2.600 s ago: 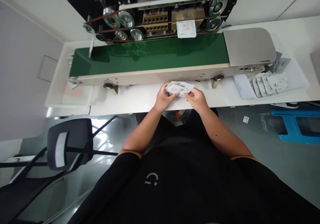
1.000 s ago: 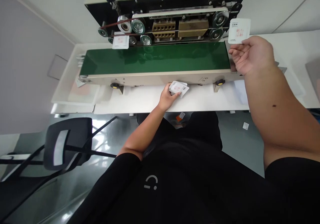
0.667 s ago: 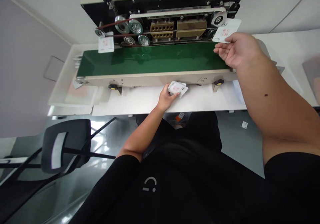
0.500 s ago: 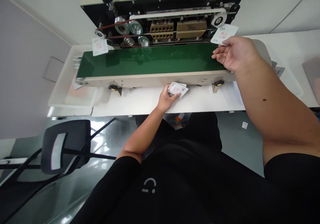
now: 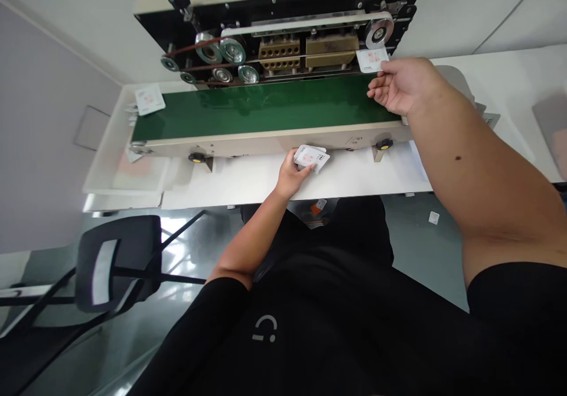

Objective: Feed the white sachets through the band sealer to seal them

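Observation:
My right hand [image 5: 396,86] pinches a small white packet [image 5: 372,60] with red print between thumb and fingers, at the right end of the band sealing machine [image 5: 283,6]. The packet's far edge is right by the machine's rollers and belt. Over the near side of the conveyor, my left hand [image 5: 293,174] holds a small stack of similar white packets [image 5: 311,157], slightly fanned. Another packet [image 5: 149,99] lies at the left end of the green conveyor belt [image 5: 266,107], reaching over the edge of the bin.
A white plastic bin [image 5: 104,172] with several packets stands at the conveyor's left end. More packets [image 5: 491,118] lie on the right, partly behind my forearm. A black chair [image 5: 117,260] stands on the left, and a packet [image 5: 433,217] lies on the floor.
My right hand has moved its packet left, into line with the machine's rollers. The packet at the left end has come away from the rollers and moved left toward the bin.

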A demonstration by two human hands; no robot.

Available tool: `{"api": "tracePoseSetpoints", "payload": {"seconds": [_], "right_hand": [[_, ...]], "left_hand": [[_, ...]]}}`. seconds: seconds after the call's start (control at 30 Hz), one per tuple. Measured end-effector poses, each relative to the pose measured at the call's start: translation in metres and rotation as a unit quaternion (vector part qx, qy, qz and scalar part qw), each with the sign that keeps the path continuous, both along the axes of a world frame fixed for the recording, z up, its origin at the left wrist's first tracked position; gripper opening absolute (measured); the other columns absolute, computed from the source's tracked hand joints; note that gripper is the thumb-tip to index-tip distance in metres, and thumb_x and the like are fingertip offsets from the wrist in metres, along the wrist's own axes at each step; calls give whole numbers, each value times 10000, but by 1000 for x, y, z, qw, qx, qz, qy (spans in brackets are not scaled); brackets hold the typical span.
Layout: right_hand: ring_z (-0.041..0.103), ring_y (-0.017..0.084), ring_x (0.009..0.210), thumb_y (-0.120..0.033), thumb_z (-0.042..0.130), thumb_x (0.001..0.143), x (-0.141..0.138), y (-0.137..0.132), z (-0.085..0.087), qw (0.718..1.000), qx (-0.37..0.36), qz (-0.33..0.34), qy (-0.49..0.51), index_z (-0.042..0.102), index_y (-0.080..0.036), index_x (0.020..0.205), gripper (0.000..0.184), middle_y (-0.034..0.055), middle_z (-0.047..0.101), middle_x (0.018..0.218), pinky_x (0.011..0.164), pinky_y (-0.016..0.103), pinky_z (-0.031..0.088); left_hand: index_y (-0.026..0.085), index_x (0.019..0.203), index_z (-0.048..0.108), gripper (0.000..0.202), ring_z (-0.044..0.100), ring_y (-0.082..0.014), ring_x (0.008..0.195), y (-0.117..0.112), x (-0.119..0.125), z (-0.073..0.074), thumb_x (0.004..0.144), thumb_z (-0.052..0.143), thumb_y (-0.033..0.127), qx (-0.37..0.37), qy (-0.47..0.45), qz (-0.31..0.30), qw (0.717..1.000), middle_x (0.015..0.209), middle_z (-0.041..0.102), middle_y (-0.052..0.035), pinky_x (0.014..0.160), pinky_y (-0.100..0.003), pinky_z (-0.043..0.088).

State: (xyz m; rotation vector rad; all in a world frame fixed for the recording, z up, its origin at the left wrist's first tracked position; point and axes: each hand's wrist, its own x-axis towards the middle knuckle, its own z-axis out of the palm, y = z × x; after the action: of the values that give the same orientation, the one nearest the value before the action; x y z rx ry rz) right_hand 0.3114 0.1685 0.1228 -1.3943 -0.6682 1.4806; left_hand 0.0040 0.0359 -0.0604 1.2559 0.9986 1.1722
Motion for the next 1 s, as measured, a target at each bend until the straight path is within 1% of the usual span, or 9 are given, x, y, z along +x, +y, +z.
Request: {"api": "tracePoseSetpoints", "payload": {"seconds": [0.13,0.27,0.37,0.5,0.57,0.63,0.8,0.9,1.0], "right_hand": [[698,91,617,-337,437,1165,-15,-19,5,998,60,31,-8,556,-23,1038,359,38,644,685,586,147,428],[669,110,549,-403,604,1119,-44,-88,-7,982,170,-18,-84,608,-137,1173,271,22,662,747,502,182,457],[644,92,555,-496,680,1057,-73,-150,-48,965,237,-21,-110,631,-192,1104,311,14,649,779,460,179,425],[650,85,613,-532,739,975,-100,-196,-120,966,202,-15,-161,646,-219,1122,359,17,677,910,497,194,454],[666,85,668,-521,770,934,-106,-201,-144,969,169,29,-178,657,-233,1197,406,31,703,1058,540,203,486],[682,98,722,-516,787,910,-106,-198,-155,968,150,83,-182,677,-235,1238,446,48,713,1148,568,210,504],[658,115,711,-553,763,923,-97,-191,-158,971,138,138,-139,726,-188,1073,396,42,722,908,585,213,508],[603,99,651,-599,762,924,-94,-193,-158,971,147,131,-133,707,-178,948,425,24,687,772,627,224,520],[614,109,664,-668,782,891,-93,-196,-158,975,159,113,-104,700,-182,916,494,27,681,766,646,243,531]], "left_hand": [[234,1289,592,723,767,-235,1035,0,0,-1,758,938,580,5,9,0,1000,1175,767,-90,812,-313,615],[236,1292,588,726,765,-234,1044,-2,0,0,761,935,586,12,6,-3,1000,1173,761,-85,834,-320,616],[235,1286,591,713,764,-232,1043,-3,1,2,768,931,587,11,-8,-7,1000,1170,760,-82,837,-325,618],[241,1303,582,704,764,-219,1035,-6,3,6,789,921,580,17,-38,-17,999,1163,764,-74,852,-325,620],[241,1301,588,699,763,-210,1029,-8,3,6,785,929,568,18,-49,-34,998,1156,770,-69,866,-322,620],[238,1280,605,664,760,-204,1021,-9,2,6,796,923,562,17,-50,-54,997,1145,774,-65,872,-321,618],[219,1252,644,528,754,-201,1014,-11,0,7,900,827,567,24,-22,-73,997,1140,774,-75,884,-326,608],[210,1251,664,512,757,-210,1019,-12,0,11,924,794,582,28,-5,-80,996,1142,781,-83,892,-332,608],[206,1243,690,511,758,-216,1005,-14,1,16,925,786,594,25,-1,-82,996,1135,795,-87,886,-339,616]]}}
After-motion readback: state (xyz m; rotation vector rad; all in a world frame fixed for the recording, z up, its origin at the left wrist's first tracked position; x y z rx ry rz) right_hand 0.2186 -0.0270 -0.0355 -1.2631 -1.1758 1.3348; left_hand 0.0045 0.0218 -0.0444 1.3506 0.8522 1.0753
